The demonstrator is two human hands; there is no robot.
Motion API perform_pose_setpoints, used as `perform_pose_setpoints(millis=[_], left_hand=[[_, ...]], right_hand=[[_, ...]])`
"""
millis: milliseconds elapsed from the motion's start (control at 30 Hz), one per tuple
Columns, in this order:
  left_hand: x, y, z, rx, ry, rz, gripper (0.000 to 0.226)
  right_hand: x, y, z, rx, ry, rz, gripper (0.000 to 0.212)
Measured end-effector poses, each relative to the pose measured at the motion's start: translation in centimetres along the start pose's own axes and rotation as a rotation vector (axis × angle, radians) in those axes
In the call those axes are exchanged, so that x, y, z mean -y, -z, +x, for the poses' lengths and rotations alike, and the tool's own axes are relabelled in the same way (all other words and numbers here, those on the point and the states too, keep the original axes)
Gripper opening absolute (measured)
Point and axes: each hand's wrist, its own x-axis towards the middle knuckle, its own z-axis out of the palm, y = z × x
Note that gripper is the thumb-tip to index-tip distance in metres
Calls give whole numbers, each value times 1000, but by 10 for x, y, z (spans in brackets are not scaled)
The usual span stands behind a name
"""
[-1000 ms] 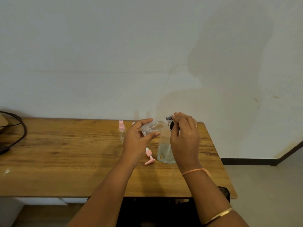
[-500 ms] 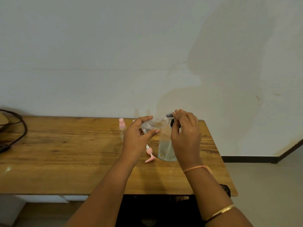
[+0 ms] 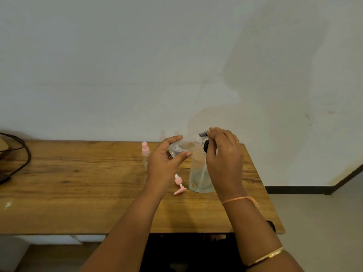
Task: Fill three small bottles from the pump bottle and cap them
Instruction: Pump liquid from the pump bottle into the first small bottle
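The right hand (image 3: 224, 160) partly hides the pump bottle (image 3: 198, 177), upright near the desk's (image 3: 78, 183) right edge; its content is unclear. The left hand (image 3: 167, 161) grips a small bottle (image 3: 182, 147) sideways, and the right fingers (image 3: 213, 132) pinch its neck.

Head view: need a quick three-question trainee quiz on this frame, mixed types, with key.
1. True or false: the pink pump cap lies loose on the table.
2. Pick one: the small clear bottle gripped by the left hand is A) upright, B) tipped towards its side, C) standing on the table.
3. Fill in: the right hand pinches at the ____ end of that bottle.

Key: 1 true; 2 B; 3 neck.
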Motion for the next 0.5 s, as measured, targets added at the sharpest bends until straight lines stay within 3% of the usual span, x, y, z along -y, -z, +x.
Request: perform_pose_setpoints(millis=[500], left_hand=[[-1,2,2,17,17,16,44]], right_hand=[[-5,0,-1,-11,12,7,19]])
